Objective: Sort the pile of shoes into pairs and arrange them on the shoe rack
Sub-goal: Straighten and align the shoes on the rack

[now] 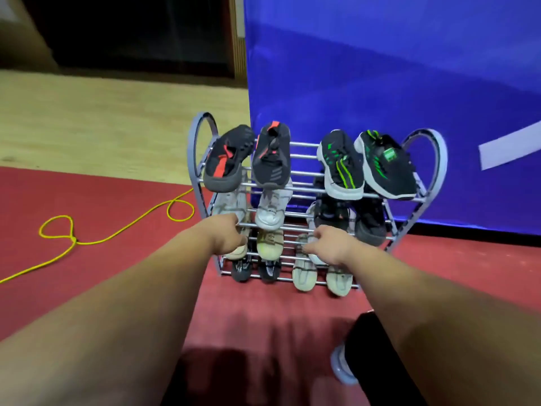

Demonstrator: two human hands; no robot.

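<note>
Brightness: moderate indoor light, colours strongly saturated.
Light source: not in view; a soft bright band lies across the blue panel [380,54].
Shadows: a dark soft-edged shadow falls on the red carpet [263,332] between the forearms.
Dark areas: the top left recess [131,30] is almost black, no detail.
Blur: the whole view is slightly soft; the shoe rack [436,159] lacks crisp edges.
Distortion: wide-angle stretch enlarges the forearms toward the lower corners.
</note>
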